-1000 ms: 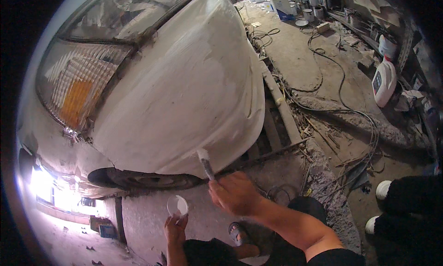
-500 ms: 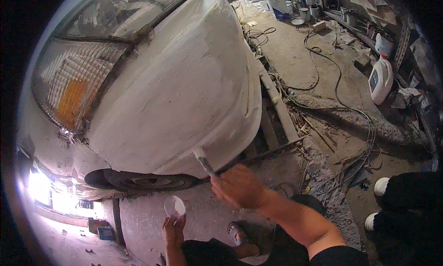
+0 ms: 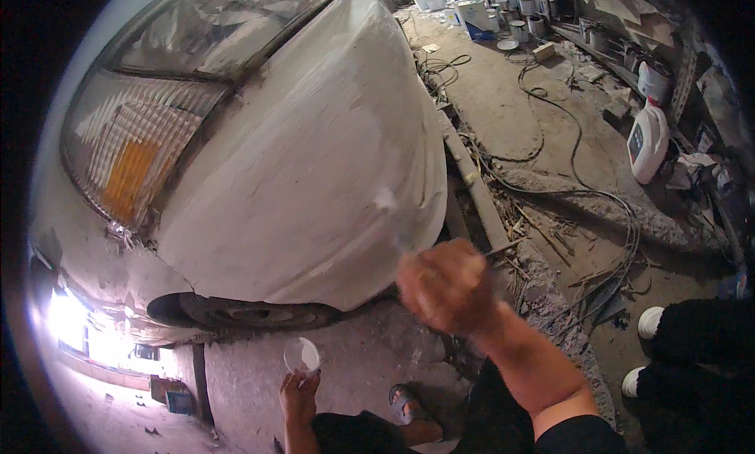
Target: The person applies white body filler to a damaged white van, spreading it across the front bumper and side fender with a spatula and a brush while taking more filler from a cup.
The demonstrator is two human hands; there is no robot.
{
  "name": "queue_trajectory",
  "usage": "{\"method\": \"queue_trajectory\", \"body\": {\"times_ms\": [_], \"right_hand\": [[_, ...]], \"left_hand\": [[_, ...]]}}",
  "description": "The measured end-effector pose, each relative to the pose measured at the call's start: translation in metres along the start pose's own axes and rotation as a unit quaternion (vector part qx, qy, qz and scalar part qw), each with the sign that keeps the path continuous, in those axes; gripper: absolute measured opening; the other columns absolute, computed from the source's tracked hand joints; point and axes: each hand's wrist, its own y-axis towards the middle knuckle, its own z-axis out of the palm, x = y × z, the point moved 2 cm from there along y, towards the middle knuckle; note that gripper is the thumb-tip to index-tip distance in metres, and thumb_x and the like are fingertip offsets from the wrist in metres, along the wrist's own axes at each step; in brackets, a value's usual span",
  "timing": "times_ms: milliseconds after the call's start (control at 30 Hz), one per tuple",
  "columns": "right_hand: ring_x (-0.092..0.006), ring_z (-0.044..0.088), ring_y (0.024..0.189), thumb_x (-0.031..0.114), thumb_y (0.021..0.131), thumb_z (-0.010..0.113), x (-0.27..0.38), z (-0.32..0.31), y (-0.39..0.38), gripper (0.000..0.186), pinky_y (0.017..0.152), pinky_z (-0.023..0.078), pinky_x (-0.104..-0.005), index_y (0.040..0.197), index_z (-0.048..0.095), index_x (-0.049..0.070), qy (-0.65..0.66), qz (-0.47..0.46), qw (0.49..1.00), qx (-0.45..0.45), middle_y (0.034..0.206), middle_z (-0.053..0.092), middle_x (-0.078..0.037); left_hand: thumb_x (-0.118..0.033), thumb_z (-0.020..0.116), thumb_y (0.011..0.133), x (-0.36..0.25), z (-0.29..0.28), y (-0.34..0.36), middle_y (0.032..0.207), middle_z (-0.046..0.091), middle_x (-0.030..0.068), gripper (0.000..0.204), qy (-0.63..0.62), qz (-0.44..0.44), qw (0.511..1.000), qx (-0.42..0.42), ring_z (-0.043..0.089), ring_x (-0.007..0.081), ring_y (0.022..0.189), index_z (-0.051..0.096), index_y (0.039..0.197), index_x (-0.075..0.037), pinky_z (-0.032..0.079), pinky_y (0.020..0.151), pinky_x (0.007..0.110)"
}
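Note:
A white-coated car body (image 3: 283, 163) fills the left and middle, with a headlight with an amber section (image 3: 132, 175) and a wheel (image 3: 248, 312) below. My right hand (image 3: 444, 285) grips a brush (image 3: 388, 218), blurred by motion, whose pale tip is at the lower part of the curved panel. Lower down, my left hand (image 3: 299, 393) holds a small white cup (image 3: 301, 352) with pale material inside.
Cables (image 3: 543, 190), debris and broken concrete lie along the right of the car. A white jug (image 3: 647, 147) stands at the right; cans (image 3: 519, 29) and boxes (image 3: 476, 20) sit farther back. Another person's black-clothed legs (image 3: 700, 336) are at lower right.
My right hand and brush have moved up and to the right across the panel. My left hand with the cup has stayed nearly in place.

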Motion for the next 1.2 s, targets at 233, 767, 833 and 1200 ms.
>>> {"method": "queue_trajectory", "body": {"times_ms": [233, 767, 833, 1200], "right_hand": [[-0.02, 0.057, 0.062, 0.011, 0.072, 0.067, 0.026, 0.019, 0.002, 0.018, 0.057, 0.045, -0.0331, 0.087, 0.058, 0.004, 0.088, -0.051, 0.992, 0.07, 0.072, 0.059, -0.003], [-0.0301, 0.06, 0.069, 0.01, 0.079, 0.064, -0.028, -0.035, 0.035, 0.016, 0.061, 0.048, -0.0385, 0.092, 0.059, 0.003, -0.034, 0.174, 0.984, -0.011, 0.077, 0.06, -0.011], [-0.0303, 0.059, 0.068, 0.011, 0.079, 0.064, 0.007, -0.01, 0.032, 0.018, 0.06, 0.048, -0.0393, 0.094, 0.059, 0.003, -0.039, 0.172, 0.984, 0.012, 0.077, 0.06, -0.011], [-0.0232, 0.061, 0.076, 0.016, 0.085, 0.061, 0.158, -0.009, 0.049, 0.018, 0.068, 0.049, -0.0336, 0.097, 0.058, 0.003, 0.227, 0.592, 0.773, -0.025, 0.083, 0.061, -0.012]], "left_hand": [[-0.009, 0.053, 0.085, 0.006, 0.01, 0.009, 0.102, 0.053, 0.018, 0.023, -0.014, -0.018, 0.999, 0.031, 0.059, 0.0323, 0.095, 0.05, 0.101, 0.008, 0.052, 0.081, 0.038], [-0.015, 0.062, 0.081, -0.023, 0.002, -0.024, 0.086, 0.059, 0.0142, 0.017, 0.376, 0.052, 0.92, 0.102, 0.058, 0.026, 0.086, 0.06, 0.088, 0.0, 0.05, 0.072, 0.032], [-0.017, 0.062, 0.082, -0.066, 0.013, -0.046, 0.089, 0.059, 0.014, 0.018, 0.528, 0.095, 0.835, 0.126, 0.058, 0.0266, 0.086, 0.061, 0.086, 0.0, 0.05, 0.07, 0.033], [-0.015, 0.065, 0.08, -0.156, -0.08, -0.045, 0.094, 0.058, 0.0101, 0.026, 0.348, 0.018, 0.923, 0.163, 0.057, 0.0249, 0.088, 0.055, 0.098, 0.0, 0.049, 0.08, 0.035]]}}
